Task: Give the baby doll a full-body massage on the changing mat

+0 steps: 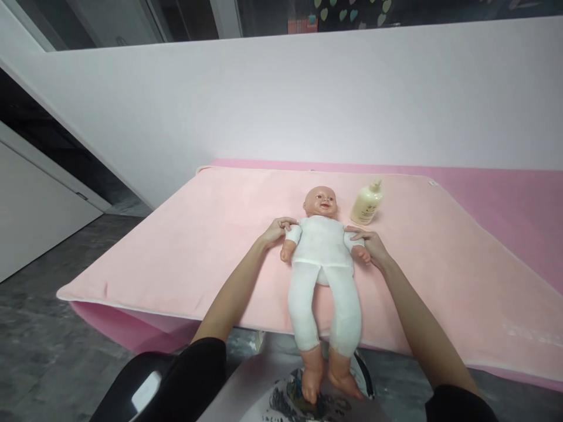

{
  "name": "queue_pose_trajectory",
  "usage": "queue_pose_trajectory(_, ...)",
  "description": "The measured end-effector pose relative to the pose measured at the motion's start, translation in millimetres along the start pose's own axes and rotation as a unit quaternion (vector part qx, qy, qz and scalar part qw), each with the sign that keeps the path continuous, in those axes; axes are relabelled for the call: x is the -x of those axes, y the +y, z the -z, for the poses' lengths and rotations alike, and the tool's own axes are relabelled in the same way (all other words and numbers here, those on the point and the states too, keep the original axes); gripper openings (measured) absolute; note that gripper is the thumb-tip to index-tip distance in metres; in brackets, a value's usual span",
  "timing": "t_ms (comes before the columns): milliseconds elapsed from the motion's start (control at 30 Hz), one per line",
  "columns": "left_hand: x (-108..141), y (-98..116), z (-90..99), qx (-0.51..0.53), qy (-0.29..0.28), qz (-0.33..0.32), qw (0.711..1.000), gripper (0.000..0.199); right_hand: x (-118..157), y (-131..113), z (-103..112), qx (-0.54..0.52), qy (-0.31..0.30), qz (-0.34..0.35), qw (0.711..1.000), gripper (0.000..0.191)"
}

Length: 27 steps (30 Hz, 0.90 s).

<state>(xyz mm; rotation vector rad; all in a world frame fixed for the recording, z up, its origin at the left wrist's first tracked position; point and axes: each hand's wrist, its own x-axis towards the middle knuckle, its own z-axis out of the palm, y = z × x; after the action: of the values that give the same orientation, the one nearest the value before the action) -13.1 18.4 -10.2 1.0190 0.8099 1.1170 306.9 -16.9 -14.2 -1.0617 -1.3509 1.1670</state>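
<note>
A baby doll (pixel 323 241) in a white cloth suit lies face up on a pink blanket (pixel 211 234), its bare feet reaching past the front edge. My left hand (pixel 281 227) rests at the doll's upper arm on the left side, fingers bent against the white sleeve. On the right, my right hand (pixel 368 241) has its fingers laid over the other sleeve, near the doll's small hand. Just beyond that hand, a pale yellow pump bottle (pixel 366 203) leans on the blanket.
Behind the blanket stands a white wall (pixel 329 99) with windows above it. A darker pink cover (pixel 497 205) shows under the blanket. At the left are a grey floor (pixel 39 328) and a white door panel (pixel 35 205).
</note>
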Motion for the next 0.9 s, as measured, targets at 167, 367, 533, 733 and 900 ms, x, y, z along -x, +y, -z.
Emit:
queue_pose_trajectory(167, 1, 0, -2.2, -0.014, 0.021, -0.008, 1.000, 0.022, 1, -3, -3, -0.005, 0.023, 0.016, 1.000, 0.004)
queue_pose_trajectory(367, -2, -1, -1.5, -0.003, 0.057, -0.024, 0.998, 0.053, -2, -7, -4, -0.056, -0.002, -0.018, 0.998, 0.023)
queue_pose_trajectory(533, -2, 1, -6.0, -0.012, 0.020, -0.060, 0.998, 0.053, -6, 0, -7, -0.028, 0.022, -0.023, 0.999, 0.028)
queue_pose_trajectory(733, -6, -3, -9.9, -0.105, 0.042, -0.091, 0.989, 0.047, -8, 1, -17, 0.090, 0.078, -0.006, 0.993, 0.049)
queue_pose_trajectory(900, -10, -3, -11.4, -0.328, 0.121, -0.091, 0.932, 0.042, -10, -2, -26, 0.201, 0.125, 0.012, 0.972, 0.058)
